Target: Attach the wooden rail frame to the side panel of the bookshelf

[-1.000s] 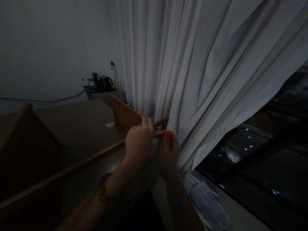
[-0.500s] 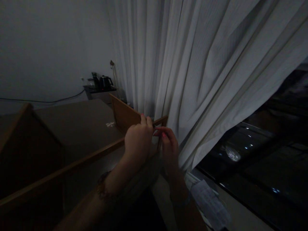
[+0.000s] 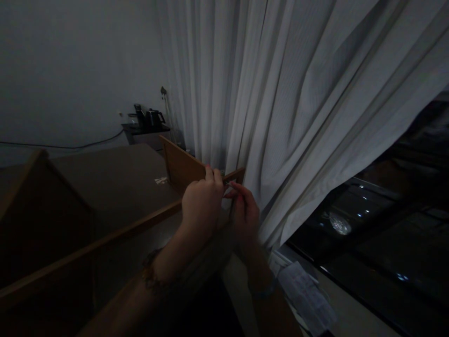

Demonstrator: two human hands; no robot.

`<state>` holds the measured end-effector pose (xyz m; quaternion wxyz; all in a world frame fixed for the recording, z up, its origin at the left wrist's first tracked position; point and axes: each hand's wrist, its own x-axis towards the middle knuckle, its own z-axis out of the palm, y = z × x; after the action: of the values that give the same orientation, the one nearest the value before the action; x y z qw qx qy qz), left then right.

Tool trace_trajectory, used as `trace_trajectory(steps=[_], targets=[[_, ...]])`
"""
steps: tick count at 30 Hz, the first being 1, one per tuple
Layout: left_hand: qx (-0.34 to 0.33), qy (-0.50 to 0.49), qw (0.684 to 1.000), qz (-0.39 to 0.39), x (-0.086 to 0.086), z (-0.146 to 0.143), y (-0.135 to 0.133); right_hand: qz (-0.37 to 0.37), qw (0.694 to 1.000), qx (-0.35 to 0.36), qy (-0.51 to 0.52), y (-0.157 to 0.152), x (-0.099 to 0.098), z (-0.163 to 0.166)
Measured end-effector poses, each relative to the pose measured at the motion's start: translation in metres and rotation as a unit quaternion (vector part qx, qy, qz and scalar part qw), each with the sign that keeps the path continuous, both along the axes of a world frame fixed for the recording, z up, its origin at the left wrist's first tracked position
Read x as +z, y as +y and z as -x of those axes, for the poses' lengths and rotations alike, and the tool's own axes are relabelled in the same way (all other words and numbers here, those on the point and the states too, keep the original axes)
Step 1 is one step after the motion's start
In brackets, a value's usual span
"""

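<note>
My left hand (image 3: 201, 206) is closed around the corner of a wooden frame (image 3: 140, 228), where a long rail meets an upright wooden panel (image 3: 180, 161). Beside it, my right hand (image 3: 247, 210) pinches a small thin metal piece (image 3: 227, 183) against the wood, between thumb and fingertips. Its exact kind is too small and dark to make out. Past the fingers the short end (image 3: 240, 173) of the frame sticks out. The left palm hides most of the joint.
A second wooden panel (image 3: 38, 224) stands at the left. Small whitish pieces (image 3: 161, 180) lie on the grey-brown surface (image 3: 115, 182). White curtains (image 3: 245, 93) hang close behind my hands. A black kettle (image 3: 154, 119) stands on a far cabinet. A printed sheet (image 3: 307, 297) lies lower right.
My right hand's fingers have shifted slightly, the index finger now bending higher around the small metal piece. The left hand and the frame hold still.
</note>
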<state>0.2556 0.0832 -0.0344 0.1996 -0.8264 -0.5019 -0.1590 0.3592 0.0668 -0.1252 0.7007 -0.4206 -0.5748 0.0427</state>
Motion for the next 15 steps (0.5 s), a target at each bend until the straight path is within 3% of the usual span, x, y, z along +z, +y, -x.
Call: trace_trajectory(steps=[3,10,13,15], targets=[[0.008,-0.001,1.000,0.005,0.0003,-0.0008,-0.0004,-0.003,0.999,-0.033,0.002,0.0031,-0.0050,0.0003],[0.006,-0.010,1.000,0.017,0.0017,-0.0005,-0.0001,-0.009,0.991,0.031,0.130,0.0066,-0.0052,0.0003],[0.007,-0.011,1.000,0.017,0.0022,-0.0011,-0.0004,0.028,0.970,0.113,0.215,0.0064,-0.0020,0.0005],[0.005,-0.013,1.000,0.018,0.0020,-0.0015,-0.0004,0.043,0.939,0.192,0.280,0.0072,0.0000,0.0040]])
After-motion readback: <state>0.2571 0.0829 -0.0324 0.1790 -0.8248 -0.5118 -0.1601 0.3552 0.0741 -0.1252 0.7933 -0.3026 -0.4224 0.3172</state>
